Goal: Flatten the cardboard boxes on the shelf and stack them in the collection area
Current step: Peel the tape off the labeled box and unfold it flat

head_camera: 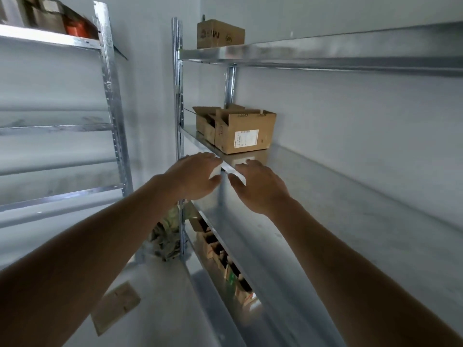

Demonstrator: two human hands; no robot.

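Cardboard box (246,130) sits on the shelf (325,196) beyond both hands' fingers (213,159).

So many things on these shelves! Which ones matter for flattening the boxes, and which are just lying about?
Belongs to the job:
- open cardboard box on the middle shelf
- second open box behind it
- closed box on the top shelf
- flat cardboard piece on the floor
- left hand and right hand, reaching in

Just lying about:
- small cartons on the lower shelf
- orange item on the other rack

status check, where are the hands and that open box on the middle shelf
Left hand and right hand open, reaching, holding nothing. Open box untouched on middle shelf. Nothing between hands and box.
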